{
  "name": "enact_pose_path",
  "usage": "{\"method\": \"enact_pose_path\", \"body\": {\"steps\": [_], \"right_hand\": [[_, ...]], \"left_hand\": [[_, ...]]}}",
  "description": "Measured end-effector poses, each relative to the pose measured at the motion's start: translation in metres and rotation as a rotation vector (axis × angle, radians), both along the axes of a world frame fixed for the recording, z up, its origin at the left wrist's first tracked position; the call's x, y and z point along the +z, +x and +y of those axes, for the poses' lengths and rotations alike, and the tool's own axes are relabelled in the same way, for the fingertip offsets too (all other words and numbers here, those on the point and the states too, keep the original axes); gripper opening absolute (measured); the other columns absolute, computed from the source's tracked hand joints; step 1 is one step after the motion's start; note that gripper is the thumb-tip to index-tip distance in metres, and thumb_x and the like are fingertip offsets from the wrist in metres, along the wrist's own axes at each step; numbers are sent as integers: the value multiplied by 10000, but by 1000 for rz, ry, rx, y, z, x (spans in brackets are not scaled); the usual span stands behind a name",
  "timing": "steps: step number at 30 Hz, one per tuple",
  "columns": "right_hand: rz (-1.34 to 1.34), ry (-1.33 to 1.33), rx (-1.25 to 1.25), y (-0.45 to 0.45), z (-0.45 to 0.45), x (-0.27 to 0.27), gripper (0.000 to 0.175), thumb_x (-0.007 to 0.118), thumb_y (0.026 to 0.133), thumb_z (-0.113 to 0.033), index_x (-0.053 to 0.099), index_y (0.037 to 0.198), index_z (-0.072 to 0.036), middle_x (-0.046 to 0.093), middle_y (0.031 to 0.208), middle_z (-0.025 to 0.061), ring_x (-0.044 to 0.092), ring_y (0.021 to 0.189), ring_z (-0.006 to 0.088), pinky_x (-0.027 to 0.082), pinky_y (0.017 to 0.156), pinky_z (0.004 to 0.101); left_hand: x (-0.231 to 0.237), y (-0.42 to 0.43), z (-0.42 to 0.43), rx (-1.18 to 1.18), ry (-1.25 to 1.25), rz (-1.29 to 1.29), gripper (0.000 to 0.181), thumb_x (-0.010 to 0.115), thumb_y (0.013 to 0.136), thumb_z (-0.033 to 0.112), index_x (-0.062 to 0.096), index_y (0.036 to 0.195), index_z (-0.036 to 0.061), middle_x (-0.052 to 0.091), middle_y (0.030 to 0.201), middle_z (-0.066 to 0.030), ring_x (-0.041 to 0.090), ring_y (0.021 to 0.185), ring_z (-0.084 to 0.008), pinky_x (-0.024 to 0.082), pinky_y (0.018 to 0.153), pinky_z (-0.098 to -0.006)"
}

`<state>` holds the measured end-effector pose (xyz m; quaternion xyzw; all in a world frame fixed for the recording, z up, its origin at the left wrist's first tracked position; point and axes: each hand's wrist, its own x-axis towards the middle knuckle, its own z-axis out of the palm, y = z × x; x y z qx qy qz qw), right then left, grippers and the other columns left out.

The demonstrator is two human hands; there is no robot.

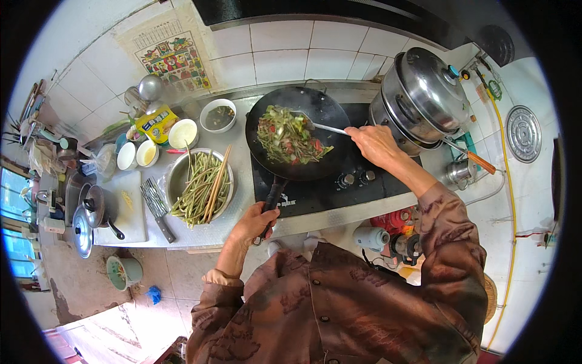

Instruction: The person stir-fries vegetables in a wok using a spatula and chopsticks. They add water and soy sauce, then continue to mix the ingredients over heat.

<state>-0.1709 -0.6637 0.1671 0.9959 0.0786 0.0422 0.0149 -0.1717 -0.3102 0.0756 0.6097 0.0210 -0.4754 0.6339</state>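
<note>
My left hand [255, 220] is closed around the dark handle [275, 193] of a black wok [298, 172], which sits on the gas hob. In my right hand [375, 143] is the metal shaft of a cooking spatula [328, 128]; its blade is hidden among the food. Chopped green vegetables with red pieces [291, 136] lie in the wok, heaped towards its left side. Left of the wok, a steel basin [175, 182] holds long green beans [200, 191], with wooden chopsticks [218, 182] lying across them. Behind the basin stands a white bowl of dark liquid [219, 117].
A large steel steamer pot [409, 100] stands right of the wok, beside an orange-handled utensil [481, 162]. On the left are a knife [163, 227], a white cutting board [138, 223], a lidded saucepan [101, 209] and small bowls [127, 156]. A range hood [318, 13] hangs above.
</note>
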Motion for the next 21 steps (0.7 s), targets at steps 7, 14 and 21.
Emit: {"method": "enact_pose_path", "body": {"steps": [7, 14, 21], "right_hand": [[23, -2, 11, -21, 36, -16, 248, 561, 882, -117, 653, 1112, -103, 653, 721, 126, 641, 626, 332, 477, 528, 456], [10, 34, -134, -19, 18, -35, 206, 564, 841, -90, 640, 1033, -91, 656, 690, 160, 666, 660, 361, 505, 561, 475], [-98, -77, -148, -9, 27, -49, 284, 539, 844, -84, 618, 1114, -49, 660, 730, 149, 671, 665, 335, 510, 559, 444]], "left_hand": [[-3, -2, 0, 13, 1, -14, 218, 625, 911, 199, 482, 864, 42, 517, 652, -31, 480, 420, -125, 369, 382, -265], [-4, -2, 0, 25, 12, -6, 222, 629, 906, 198, 485, 874, 33, 511, 648, -30, 484, 432, -127, 377, 393, -270], [0, -4, -3, 0, -1, -22, 198, 615, 913, 185, 493, 892, 30, 519, 654, -38, 474, 430, -131, 372, 391, -278]]}}
